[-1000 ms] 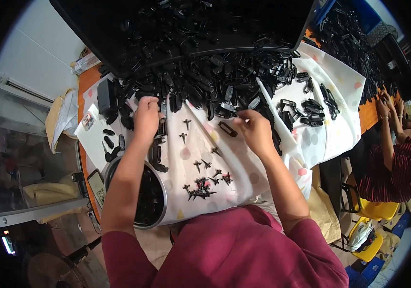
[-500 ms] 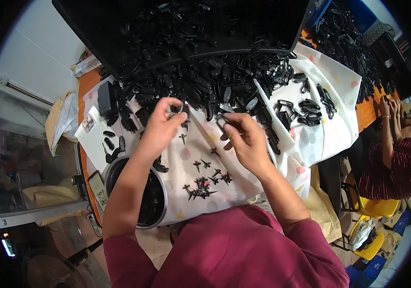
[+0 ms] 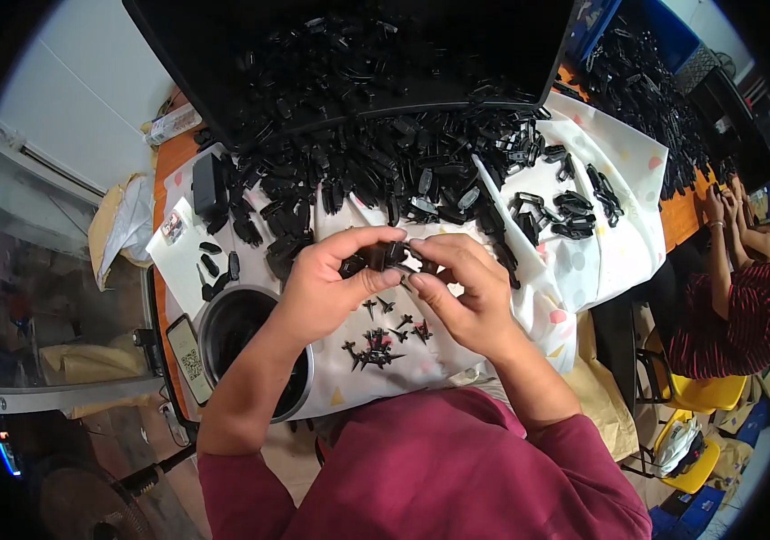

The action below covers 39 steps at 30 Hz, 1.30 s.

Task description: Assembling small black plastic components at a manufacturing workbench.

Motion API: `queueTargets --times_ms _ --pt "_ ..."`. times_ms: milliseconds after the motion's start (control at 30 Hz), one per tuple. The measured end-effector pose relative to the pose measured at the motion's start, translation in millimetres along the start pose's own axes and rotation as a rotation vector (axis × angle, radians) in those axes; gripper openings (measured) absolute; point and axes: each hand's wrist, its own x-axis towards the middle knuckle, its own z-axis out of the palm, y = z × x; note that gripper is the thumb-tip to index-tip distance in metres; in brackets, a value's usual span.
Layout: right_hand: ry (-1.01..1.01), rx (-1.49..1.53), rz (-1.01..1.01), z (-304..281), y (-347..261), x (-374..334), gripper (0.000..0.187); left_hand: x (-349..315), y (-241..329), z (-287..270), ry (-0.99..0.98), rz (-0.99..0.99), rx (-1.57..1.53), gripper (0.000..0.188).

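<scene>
In front of my chest, my left hand (image 3: 326,283) pinches a small black plastic part (image 3: 391,255) between thumb and fingertips. My right hand (image 3: 468,292) meets it from the other side, with thumb and fingers closed on a black loop-shaped piece (image 3: 414,261). The two pieces touch or nearly touch, and fingertips cover where they join. On the patterned white sheet (image 3: 439,360) below my hands lies a cluster of small black pin-like parts (image 3: 378,349). Beyond my hands spreads a big heap of black plastic parts (image 3: 439,153).
A large black bin (image 3: 529,54) lies tipped toward me behind the heap. To my left are a round metal-rimmed pot (image 3: 306,382) and a phone (image 3: 189,358). Several loop-shaped parts (image 3: 574,211) lie on the right. Another person (image 3: 729,310) sits at the far right.
My hands have come together and nearer to me, bringing the two black pieces into contact or close to it. Before, they were apart, each with a piece.
</scene>
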Motion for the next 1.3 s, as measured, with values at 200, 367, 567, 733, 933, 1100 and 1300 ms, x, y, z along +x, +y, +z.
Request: queueTargets --times_ms 200,367,567,733,933,1100,1300 --pt "0.048 -0.282 -0.191 -6 -5 -1 0.031 -1 0 6 0.126 0.465 0.566 0.031" --pt "-0.074 -0.353 -0.35 -17 -6 2 0.046 -7 2 7 0.191 0.499 0.581 0.033" --pt "-0.214 -0.302 -0.225 -24 -6 -8 0.051 -10 -2 8 0.191 0.637 0.842 0.031" --pt "-0.13 -0.386 -0.149 -12 -8 -15 0.046 -5 -43 13 0.179 0.483 0.482 0.03" --pt "0.034 -0.408 -0.033 4 13 -28 0.039 5 -54 48 0.329 -0.121 -0.412 0.029" --pt "0.014 0.271 0.634 8 13 -34 0.027 0 -64 34 0.173 -0.098 -0.565 0.026" --pt "-0.016 -0.515 0.414 -32 82 -1 0.025 7 -62 -27 0.427 -0.123 -0.698 0.024"
